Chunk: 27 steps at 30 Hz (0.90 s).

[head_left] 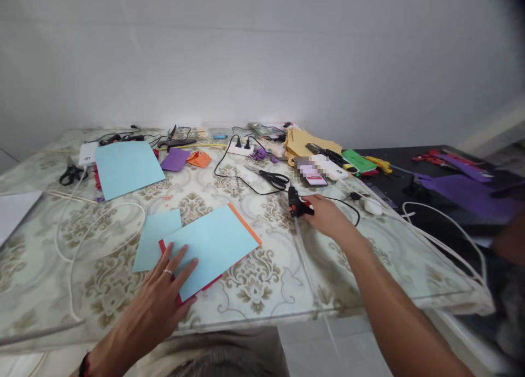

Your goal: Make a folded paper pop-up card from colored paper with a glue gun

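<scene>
My left hand (166, 286) lies with fingers spread on a light blue sheet of paper (217, 245). Red and orange edges (245, 224) show from under that sheet. A smaller light blue piece (153, 240) lies partly beneath it on the left. On the right, my right hand (324, 213) grips a black and red hot glue gun (294, 202), its nozzle pointing away from me. A long clear glue stick (305, 256) runs out of the gun's back toward the table's near edge. Black scissors (274, 179) rest just beyond the gun.
A power strip (241, 147) with plugs and black cords stands at the back. Another blue sheet (129, 169), a purple piece (175, 159) and black scissors (71, 173) lie left. A phone (314, 175) and yellow sheets (307, 141) lie right. White cables cross both sides.
</scene>
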Each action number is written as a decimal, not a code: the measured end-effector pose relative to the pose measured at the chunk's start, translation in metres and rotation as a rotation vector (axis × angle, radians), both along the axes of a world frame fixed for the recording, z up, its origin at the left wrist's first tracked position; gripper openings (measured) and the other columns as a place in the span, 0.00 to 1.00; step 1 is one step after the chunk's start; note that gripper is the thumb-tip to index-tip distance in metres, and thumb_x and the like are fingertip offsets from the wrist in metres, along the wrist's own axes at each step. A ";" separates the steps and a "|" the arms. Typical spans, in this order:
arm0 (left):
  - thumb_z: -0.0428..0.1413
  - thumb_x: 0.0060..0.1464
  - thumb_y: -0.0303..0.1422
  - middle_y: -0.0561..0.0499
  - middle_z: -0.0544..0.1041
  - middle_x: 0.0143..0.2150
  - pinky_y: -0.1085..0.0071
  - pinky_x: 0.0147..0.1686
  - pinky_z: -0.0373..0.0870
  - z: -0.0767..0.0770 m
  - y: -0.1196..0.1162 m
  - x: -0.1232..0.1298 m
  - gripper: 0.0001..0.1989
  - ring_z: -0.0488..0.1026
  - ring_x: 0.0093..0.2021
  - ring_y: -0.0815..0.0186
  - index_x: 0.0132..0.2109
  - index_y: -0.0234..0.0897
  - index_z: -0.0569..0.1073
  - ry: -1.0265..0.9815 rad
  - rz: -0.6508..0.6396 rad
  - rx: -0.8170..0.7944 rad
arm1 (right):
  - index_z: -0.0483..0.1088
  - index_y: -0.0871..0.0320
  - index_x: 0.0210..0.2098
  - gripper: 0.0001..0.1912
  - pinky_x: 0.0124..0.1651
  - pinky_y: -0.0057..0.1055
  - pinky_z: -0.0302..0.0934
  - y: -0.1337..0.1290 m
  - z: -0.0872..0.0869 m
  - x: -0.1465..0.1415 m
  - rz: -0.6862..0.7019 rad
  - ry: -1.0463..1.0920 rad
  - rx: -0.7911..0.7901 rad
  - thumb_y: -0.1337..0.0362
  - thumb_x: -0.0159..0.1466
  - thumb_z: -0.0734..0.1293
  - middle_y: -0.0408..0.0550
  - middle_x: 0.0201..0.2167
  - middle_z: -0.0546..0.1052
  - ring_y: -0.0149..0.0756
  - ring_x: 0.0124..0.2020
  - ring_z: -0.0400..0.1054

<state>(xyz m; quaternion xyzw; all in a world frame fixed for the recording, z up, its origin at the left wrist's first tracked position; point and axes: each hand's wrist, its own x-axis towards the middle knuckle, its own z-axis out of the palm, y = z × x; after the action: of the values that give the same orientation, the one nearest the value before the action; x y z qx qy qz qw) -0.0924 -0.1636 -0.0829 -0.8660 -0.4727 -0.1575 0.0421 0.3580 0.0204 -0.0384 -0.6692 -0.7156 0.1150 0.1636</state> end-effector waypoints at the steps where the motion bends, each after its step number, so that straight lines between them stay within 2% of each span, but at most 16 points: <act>1: 0.60 0.63 0.36 0.36 0.68 0.74 0.40 0.63 0.77 -0.001 -0.001 0.001 0.30 0.59 0.76 0.33 0.70 0.39 0.70 0.001 -0.008 0.016 | 0.77 0.67 0.51 0.21 0.66 0.55 0.62 -0.004 0.003 0.002 0.011 -0.016 0.005 0.76 0.58 0.68 0.73 0.56 0.77 0.64 0.61 0.71; 3: 0.58 0.63 0.33 0.38 0.73 0.71 0.43 0.61 0.79 0.001 -0.002 0.002 0.25 0.66 0.73 0.35 0.67 0.38 0.75 -0.013 -0.028 0.042 | 0.74 0.65 0.61 0.26 0.73 0.56 0.55 -0.018 0.007 -0.004 0.074 -0.022 0.017 0.74 0.62 0.67 0.71 0.66 0.70 0.62 0.70 0.63; 4: 0.57 0.64 0.32 0.39 0.76 0.69 0.45 0.60 0.81 0.003 -0.002 0.002 0.24 0.69 0.71 0.37 0.65 0.39 0.76 -0.031 -0.032 0.053 | 0.72 0.60 0.64 0.28 0.75 0.53 0.53 -0.027 0.007 -0.012 0.136 -0.011 0.014 0.72 0.64 0.67 0.65 0.70 0.68 0.58 0.73 0.60; 5: 0.56 0.65 0.32 0.41 0.78 0.67 0.47 0.59 0.82 0.005 -0.001 0.001 0.23 0.72 0.69 0.39 0.65 0.39 0.77 -0.055 -0.031 0.062 | 0.69 0.54 0.67 0.30 0.75 0.49 0.54 -0.035 0.007 -0.023 0.231 0.013 0.000 0.70 0.66 0.68 0.58 0.72 0.66 0.52 0.73 0.60; 6: 0.55 0.66 0.32 0.42 0.80 0.65 0.50 0.59 0.82 0.008 0.000 0.001 0.22 0.74 0.68 0.42 0.64 0.40 0.78 -0.084 -0.022 0.067 | 0.64 0.52 0.72 0.34 0.76 0.49 0.53 -0.044 0.006 -0.035 0.419 0.085 -0.055 0.69 0.67 0.68 0.57 0.76 0.61 0.52 0.75 0.58; 8: 0.53 0.69 0.33 0.45 0.82 0.62 0.53 0.58 0.83 0.016 0.003 0.000 0.20 0.77 0.65 0.46 0.63 0.42 0.79 -0.152 0.006 0.062 | 0.62 0.45 0.73 0.43 0.75 0.44 0.57 -0.056 0.000 -0.060 0.586 0.115 -0.106 0.66 0.62 0.76 0.48 0.77 0.60 0.49 0.76 0.57; 10: 0.52 0.70 0.35 0.47 0.83 0.61 0.56 0.57 0.83 0.027 0.008 -0.002 0.19 0.79 0.63 0.49 0.62 0.45 0.80 -0.229 0.039 0.004 | 0.57 0.44 0.76 0.49 0.76 0.47 0.56 -0.063 -0.007 -0.080 0.707 0.170 -0.113 0.65 0.61 0.77 0.50 0.78 0.58 0.50 0.77 0.56; 12: 0.52 0.71 0.39 0.48 0.83 0.60 0.57 0.58 0.83 0.042 0.013 -0.004 0.19 0.80 0.62 0.50 0.62 0.47 0.81 -0.319 0.085 -0.107 | 0.54 0.45 0.78 0.50 0.76 0.51 0.55 -0.062 -0.015 -0.092 0.761 0.233 -0.059 0.67 0.62 0.76 0.54 0.78 0.58 0.51 0.76 0.56; 16: 0.54 0.68 0.50 0.48 0.84 0.59 0.53 0.61 0.79 0.072 0.026 -0.011 0.21 0.80 0.63 0.47 0.58 0.51 0.84 -0.501 0.210 -0.352 | 0.67 0.48 0.71 0.36 0.72 0.53 0.59 -0.051 -0.025 -0.102 0.801 0.322 0.070 0.71 0.65 0.70 0.58 0.72 0.66 0.51 0.72 0.62; 19: 0.57 0.63 0.55 0.49 0.85 0.58 0.51 0.63 0.75 0.089 0.040 -0.020 0.23 0.80 0.61 0.44 0.55 0.51 0.86 -0.613 0.281 -0.483 | 0.77 0.48 0.61 0.23 0.69 0.54 0.61 -0.043 -0.024 -0.111 0.757 0.509 0.067 0.67 0.68 0.69 0.57 0.66 0.75 0.51 0.66 0.69; 24: 0.63 0.56 0.57 0.48 0.86 0.55 0.54 0.62 0.74 0.112 0.065 -0.034 0.24 0.80 0.59 0.43 0.50 0.47 0.88 -0.724 0.374 -0.538 | 0.84 0.49 0.46 0.11 0.68 0.53 0.61 -0.031 0.001 -0.127 0.642 0.703 0.042 0.59 0.66 0.71 0.53 0.57 0.82 0.52 0.60 0.74; 27: 0.68 0.51 0.53 0.46 0.88 0.43 0.61 0.47 0.79 0.125 0.074 -0.040 0.20 0.83 0.45 0.49 0.39 0.42 0.88 -0.888 0.348 -0.590 | 0.83 0.52 0.43 0.12 0.59 0.50 0.68 -0.027 0.022 -0.130 0.600 0.771 -0.036 0.54 0.66 0.71 0.51 0.46 0.86 0.53 0.50 0.78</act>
<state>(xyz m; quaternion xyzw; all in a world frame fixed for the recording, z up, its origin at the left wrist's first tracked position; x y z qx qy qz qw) -0.1326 -0.0898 0.0421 -0.6008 -0.6051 -0.3586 -0.3798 0.2282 -0.0066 -0.0160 -0.3449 -0.7621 0.4088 0.3648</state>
